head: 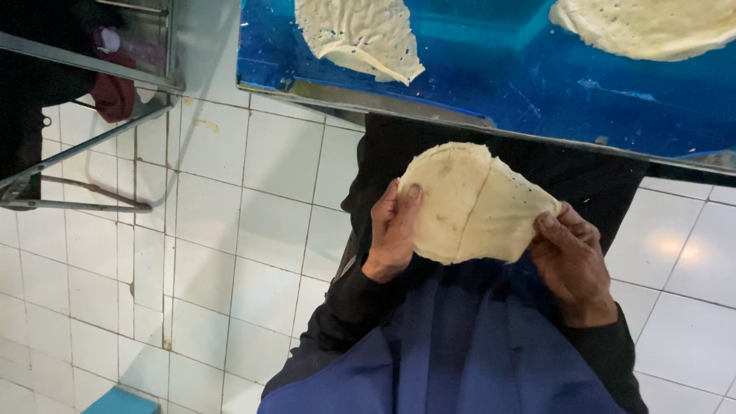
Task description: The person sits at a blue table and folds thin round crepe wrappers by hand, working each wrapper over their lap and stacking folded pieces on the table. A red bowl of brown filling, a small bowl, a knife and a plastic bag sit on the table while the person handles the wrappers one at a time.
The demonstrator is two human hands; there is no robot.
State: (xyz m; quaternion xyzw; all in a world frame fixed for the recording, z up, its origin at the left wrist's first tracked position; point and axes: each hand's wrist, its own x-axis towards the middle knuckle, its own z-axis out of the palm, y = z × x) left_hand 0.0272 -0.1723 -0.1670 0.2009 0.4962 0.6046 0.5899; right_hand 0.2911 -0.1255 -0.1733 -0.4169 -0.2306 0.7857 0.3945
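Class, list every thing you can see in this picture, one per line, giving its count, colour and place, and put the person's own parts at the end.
folded dough sheet: one, pale cream, held up between both hands at centre
flat dough sheets: two, pale cream with small holes, lying on the blue surface, one at top centre, one at top right
blue work surface: one, blue with a metal edge, across the top
tiled floor: white tiles, below and to the left
metal frame: one, grey, upper left
red cloth: one, dark red, hanging by the frame
blue apron: one, dark blue, bottom centre
left hand: gripping the dough's left edge
right hand: gripping the dough's right edge
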